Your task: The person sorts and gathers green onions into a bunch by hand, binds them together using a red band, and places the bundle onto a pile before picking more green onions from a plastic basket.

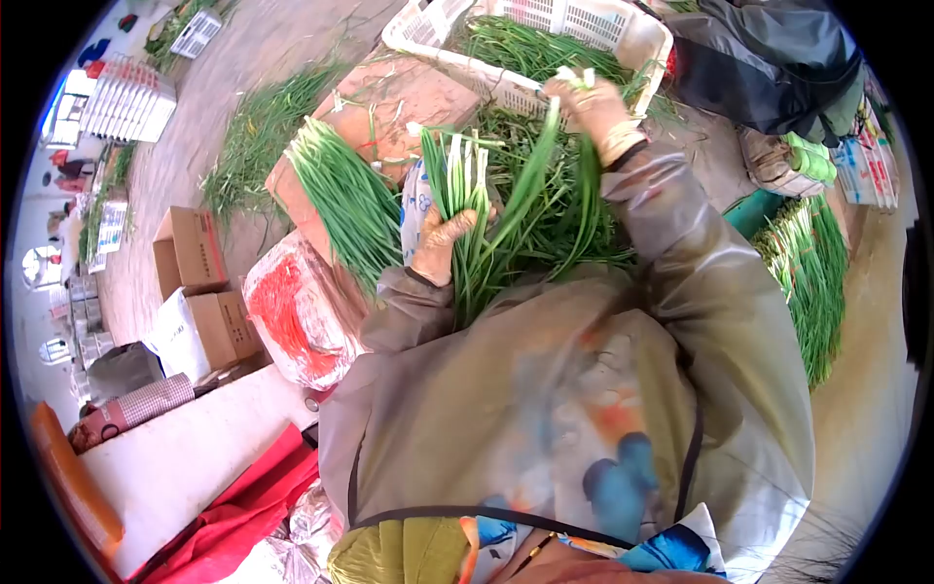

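My left hand (443, 243), in a thin glove, is closed around a small bunch of garlic chives (455, 180), white ends up and green leaves hanging down over my lap. Up to the right, my right hand (598, 122) grips several more garlic chives (540, 170) by their white ends, with the leaves trailing down. Beneath both hands lies a loose heap of garlic chives (520, 219). Left of my left hand, a thick aligned bundle of garlic chives (345, 195) rests on a reddish board (404, 92).
Beyond my right hand stands a white plastic crate (506, 88) holding more greens. On my left are red ties (292, 302) on a wrapped block and a cardboard box (190, 248). To my right, bundled chives (812, 282) stand upright. Loose greens (263, 136) litter the floor.
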{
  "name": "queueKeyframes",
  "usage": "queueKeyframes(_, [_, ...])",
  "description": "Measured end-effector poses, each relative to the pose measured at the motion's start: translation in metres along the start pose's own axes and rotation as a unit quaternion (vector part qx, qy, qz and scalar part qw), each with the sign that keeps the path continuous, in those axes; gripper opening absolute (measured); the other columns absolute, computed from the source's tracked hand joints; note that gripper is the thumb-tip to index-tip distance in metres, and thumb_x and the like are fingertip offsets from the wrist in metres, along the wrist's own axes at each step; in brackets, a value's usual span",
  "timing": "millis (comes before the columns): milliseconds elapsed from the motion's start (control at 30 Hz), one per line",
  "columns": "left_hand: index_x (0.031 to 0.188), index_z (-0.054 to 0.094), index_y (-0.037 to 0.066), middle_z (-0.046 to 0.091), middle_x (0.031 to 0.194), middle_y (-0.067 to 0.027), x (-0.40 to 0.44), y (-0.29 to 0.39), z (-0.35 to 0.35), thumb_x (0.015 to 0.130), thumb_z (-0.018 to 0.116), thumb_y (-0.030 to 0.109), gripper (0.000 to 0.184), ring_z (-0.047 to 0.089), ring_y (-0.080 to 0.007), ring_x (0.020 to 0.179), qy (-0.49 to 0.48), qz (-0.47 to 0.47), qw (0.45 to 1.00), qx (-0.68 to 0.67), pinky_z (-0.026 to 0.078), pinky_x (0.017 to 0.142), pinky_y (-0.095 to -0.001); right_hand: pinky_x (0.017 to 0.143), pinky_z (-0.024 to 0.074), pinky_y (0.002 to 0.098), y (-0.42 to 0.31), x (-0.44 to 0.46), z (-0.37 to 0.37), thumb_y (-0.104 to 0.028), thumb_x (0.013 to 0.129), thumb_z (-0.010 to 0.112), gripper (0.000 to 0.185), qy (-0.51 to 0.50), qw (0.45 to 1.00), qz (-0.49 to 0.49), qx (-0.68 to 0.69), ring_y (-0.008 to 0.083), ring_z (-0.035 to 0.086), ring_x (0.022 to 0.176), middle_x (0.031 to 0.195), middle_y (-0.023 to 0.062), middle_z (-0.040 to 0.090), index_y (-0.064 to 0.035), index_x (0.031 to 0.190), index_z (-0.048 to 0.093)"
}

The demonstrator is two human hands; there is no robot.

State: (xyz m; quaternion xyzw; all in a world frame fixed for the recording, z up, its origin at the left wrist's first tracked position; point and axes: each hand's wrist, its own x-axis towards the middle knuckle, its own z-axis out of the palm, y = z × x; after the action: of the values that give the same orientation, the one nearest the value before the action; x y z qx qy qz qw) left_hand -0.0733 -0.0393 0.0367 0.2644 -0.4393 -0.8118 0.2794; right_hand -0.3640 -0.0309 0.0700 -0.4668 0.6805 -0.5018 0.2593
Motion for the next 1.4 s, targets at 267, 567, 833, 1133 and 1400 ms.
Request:
queueKeyframes(267, [0.113, 0.051, 0.002, 0.061, 0.1, -0.0124, 0.012, 0.034, 0.008, 0.079, 0.064, 0.014, 0.039, 0.06, -0.0203, 0.086, -0.006, -0.042, 0.998, -0.049, 0.049, 0.074, -0.0302, 0.06, 0.0463, 0.0256, -0.052, -0.053, 0.053, -0.027, 0.075, 0.07, 0.034, -0.184, 0.977, 0.059, 0.092, 0.0134, 0.057, 0.063, 0.081, 0.0071, 0.065, -0.0033, 0.098, 0.062])
queueKeyframes(567, [0.109, 0.055, 0.003, 0.061, 0.093, -0.0039, 0.018, 0.014, 0.007, 0.077, 0.059, -0.004, 0.033, 0.057, -0.0144, 0.079, 0.086, 0.05, 0.993, -0.067, 0.047, 0.072, -0.0257, 0.07, 0.0462, 0.0342, -0.059, -0.048, 0.057, -0.039, 0.068, 0.072, 0.05, -0.24, 0.962, 0.03, -0.125, 0.0299, 0.058, 0.072, 0.078, 0.018, 0.062, 0.0017, 0.095, 0.061])
queueKeyframes(833, [0.099, 0.053, 0.001, 0.06, 0.078, -0.0086, 0.017, 0.022, -0.003, 0.076, 0.062, 0.001, 0.024, 0.058, -0.0175, 0.065, 0.184, 0.008, 0.977, -0.105, 0.048, 0.056, -0.028, 0.06, 0.0459, 0.0316, -0.038, -0.052, 0.049, -0.033, 0.07, 0.073, 0.043, -0.289, 0.946, 0.143, -0.02, 0.0198, 0.055, 0.058, 0.066, 0.0105, 0.06, 0.001, 0.092, 0.061])
queueKeyframes(1133, [0.11, 0.053, 0.004, 0.062, 0.092, -0.0061, 0.026, -0.009, 0.004, 0.073, 0.062, -0.007, 0.039, 0.06, -0.0149, 0.076, 0.038, 0.019, 0.999, -0.013, 0.05, 0.068, -0.0265, 0.073, 0.0447, 0.0392, -0.044, -0.056, 0.059, -0.045, 0.072, 0.067, 0.052, -0.177, 0.963, -0.012, -0.202, 0.0377, 0.057, 0.082, 0.083, 0.0228, 0.061, 0.0012, 0.095, 0.06])
queueKeyframes(1400, [0.12, 0.042, 0.004, 0.058, 0.101, -0.0079, 0.027, -0.009, 0.009, 0.07, 0.061, -0.013, 0.056, 0.059, -0.0173, 0.084, 0.033, 0.037, 0.998, -0.032, 0.051, 0.071, -0.0296, 0.071, 0.0482, 0.0382, -0.065, -0.06, 0.063, -0.026, 0.076, 0.06, 0.028, -0.23, 0.922, -0.111, -0.292, 0.0305, 0.061, 0.079, 0.086, 0.014, 0.063, -0.0248, 0.104, 0.061])
